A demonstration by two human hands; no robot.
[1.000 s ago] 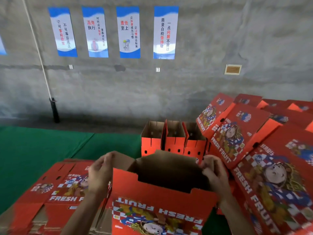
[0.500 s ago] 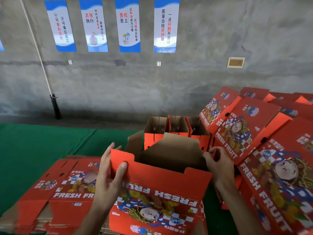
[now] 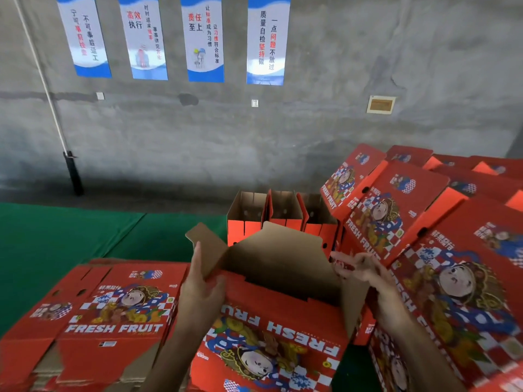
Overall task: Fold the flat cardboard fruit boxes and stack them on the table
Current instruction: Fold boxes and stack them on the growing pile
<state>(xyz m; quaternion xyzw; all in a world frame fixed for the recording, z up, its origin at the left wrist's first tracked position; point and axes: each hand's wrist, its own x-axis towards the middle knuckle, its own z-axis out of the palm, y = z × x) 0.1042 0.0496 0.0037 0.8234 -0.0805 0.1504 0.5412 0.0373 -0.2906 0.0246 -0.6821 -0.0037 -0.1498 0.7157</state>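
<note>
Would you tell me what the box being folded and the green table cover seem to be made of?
Box being folded: cardboard, likely corrugated; plain brown inside, red printed outside with a slight sheen. Green table cover: probably matte cloth or felt, showing a seam-like line; uncertain.

Left hand (image 3: 202, 290) no longer pinches near red wall; now lies open, fingers straight, flat against brown side flap (image 3: 209, 250) at box (image 3: 271, 315) left end. Flap now stands swung outward to left. Right hand (image 3: 359, 268) releases right end, fingers spread loose just beside right wall. Box mouth wider open, brown interior more exposed than second ago.
</note>
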